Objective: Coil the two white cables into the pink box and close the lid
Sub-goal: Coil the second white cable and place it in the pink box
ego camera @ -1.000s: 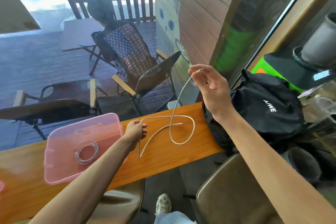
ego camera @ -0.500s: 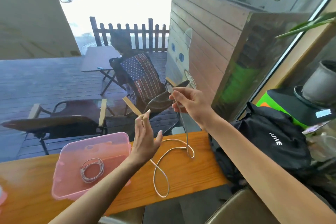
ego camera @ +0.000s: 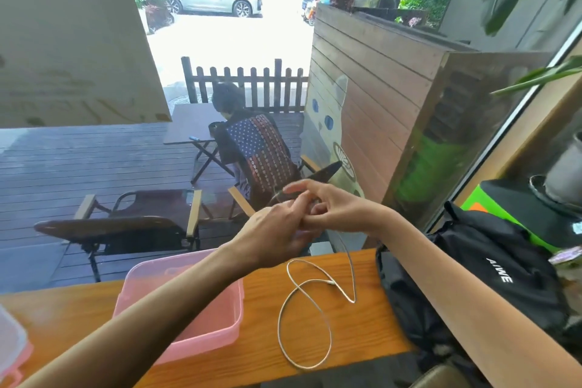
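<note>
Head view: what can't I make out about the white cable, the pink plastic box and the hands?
- Pink plastic box: inside mostly hidden by the left forearm; no coiled cable discernible.
- White cable: upper end lost among the fingers where the left hand and right hand meet.
- Lid: cut by the left edge.

The pink box [ego camera: 201, 329] is translucent, glossy plastic. It sits on a table [ego camera: 362, 334] of smooth, varnished orange wood, where the white cable [ego camera: 302, 318] looks slick and rubbery. The backpack [ego camera: 472, 277] is matt black cloth.
</note>
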